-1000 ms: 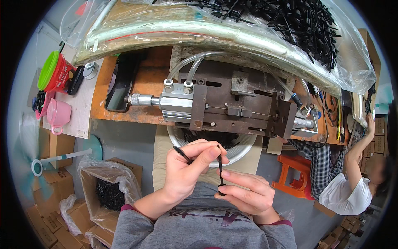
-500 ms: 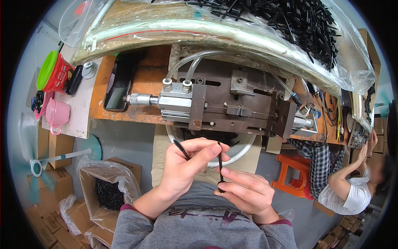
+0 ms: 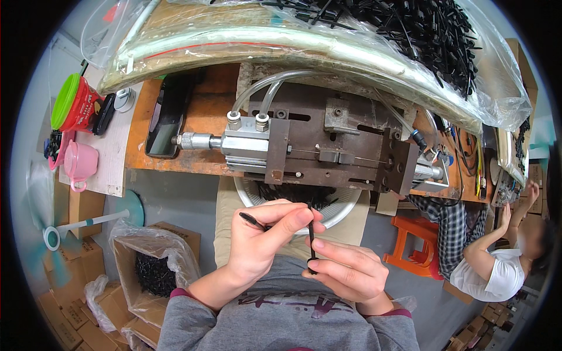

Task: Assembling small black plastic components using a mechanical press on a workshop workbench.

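In front of my body my left hand [image 3: 254, 243] and my right hand [image 3: 354, 272] hold one thin black plastic rod [image 3: 312, 234] upright between them. My left thumb and forefinger pinch its top end. Lower down, my right fingertips close around the shaft, near the small rounded knob at its bottom. A second black rod [image 3: 252, 220] sticks out to the left from my left hand, its thicker end showing and the rest hidden by the fingers. Just beyond my hands a white basket [image 3: 348, 212] holds black pieces, below the front edge of a metal fixture [image 3: 316, 128].
The fixture's air cylinder [image 3: 249, 143] and clear hoses sit on the wooden bench, with a phone [image 3: 167, 126] at left. A plastic-lined tray [image 3: 234, 50] heaped with black parts lies behind. A lined carton [image 3: 155, 269], an orange stool [image 3: 407, 240] and a co-worker [image 3: 489, 263] flank me.
The second rod in my left hand has swung lower and lies closer to level. Both hands keep the upright rod in nearly the same place. The co-worker's hands have shifted slightly.
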The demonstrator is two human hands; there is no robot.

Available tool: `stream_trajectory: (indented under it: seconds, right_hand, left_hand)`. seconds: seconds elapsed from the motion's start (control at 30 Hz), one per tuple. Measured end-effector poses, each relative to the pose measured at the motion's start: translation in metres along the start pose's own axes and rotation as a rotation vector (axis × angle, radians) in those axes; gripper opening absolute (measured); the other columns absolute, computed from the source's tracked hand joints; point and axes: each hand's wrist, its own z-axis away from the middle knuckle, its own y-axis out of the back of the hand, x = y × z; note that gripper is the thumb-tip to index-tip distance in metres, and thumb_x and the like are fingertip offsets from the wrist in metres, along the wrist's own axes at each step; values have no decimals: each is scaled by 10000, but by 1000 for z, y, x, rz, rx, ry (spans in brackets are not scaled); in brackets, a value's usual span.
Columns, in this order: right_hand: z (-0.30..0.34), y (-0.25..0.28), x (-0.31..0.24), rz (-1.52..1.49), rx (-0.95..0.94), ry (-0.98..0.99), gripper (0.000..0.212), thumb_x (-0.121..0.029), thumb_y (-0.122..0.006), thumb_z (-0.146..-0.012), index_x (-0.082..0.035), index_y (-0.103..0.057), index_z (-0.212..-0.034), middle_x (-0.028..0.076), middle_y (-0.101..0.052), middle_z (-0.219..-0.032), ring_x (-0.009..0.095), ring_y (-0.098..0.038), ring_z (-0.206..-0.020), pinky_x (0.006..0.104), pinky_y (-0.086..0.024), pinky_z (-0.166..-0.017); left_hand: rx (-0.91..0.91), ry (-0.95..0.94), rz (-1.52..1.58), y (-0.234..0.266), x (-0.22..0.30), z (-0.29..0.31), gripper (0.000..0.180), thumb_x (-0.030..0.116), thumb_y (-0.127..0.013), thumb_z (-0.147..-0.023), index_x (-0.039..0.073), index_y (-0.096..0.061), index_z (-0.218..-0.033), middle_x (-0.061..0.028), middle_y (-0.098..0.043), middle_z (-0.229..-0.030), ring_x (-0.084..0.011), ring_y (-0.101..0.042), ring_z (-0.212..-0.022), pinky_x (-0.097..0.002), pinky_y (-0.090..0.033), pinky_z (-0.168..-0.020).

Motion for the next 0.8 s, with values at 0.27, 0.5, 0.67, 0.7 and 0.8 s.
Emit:
stream_trajectory:
  seconds: [0.27, 0.5, 0.67, 0.7, 0.8]
  right_hand:
    - [1, -1, 0, -19, 2, -11, 309, 4, -837, -676, 44, -738, -966, 209, -689, -1151, 306, -721, -978, 364, -624, -815]
    - [-1, -1, -1, -14, -2, -21, 309, 8, -834, -674, 44, -738, -966, 208, -689, -1153, 309, -720, -983, 372, -620, -833]
    - [0, -1, -1, -14, -2, -29, 309, 9, -834, -674, 40, -739, -967, 205, -690, -1153, 308, -719, -985, 371, -620, -836]
    - [1, -1, -1, -16, -2, -30, 310, 9, -834, -674, 40, -739, -968, 205, -689, -1154, 307, -719, -986, 371, -620, -836]
    - [1, -2, 0, -15, 3, -26, 316, 12, -833, -673, 38, -737, -973, 204, -689, -1156, 305, -720, -985, 371, -620, -833]
  left_hand:
    - [60, 0, -49, -4, -3, 0, 217, 126, -633, -960, -73, -717, -947, -157, -724, -862, -23, -378, -491, -198, -307, -478]
    - [63, 14, -54, -4, -4, 1, 220, 131, -628, -966, -69, -718, -957, -159, -726, -867, -21, -379, -492, -200, -316, -479]
    - [65, 9, -65, -3, -5, 1, 218, 128, -628, -965, -71, -718, -963, -159, -726, -867, -23, -379, -491, -202, -317, -478]
    - [67, 10, -66, -3, -5, 1, 216, 126, -628, -964, -71, -718, -963, -158, -726, -867, -23, -379, -489, -202, -317, -478]
    - [51, 17, -32, -1, -6, 1, 188, 110, -643, -956, -58, -726, -978, -135, -730, -879, -20, -408, -516, -195, -328, -490]
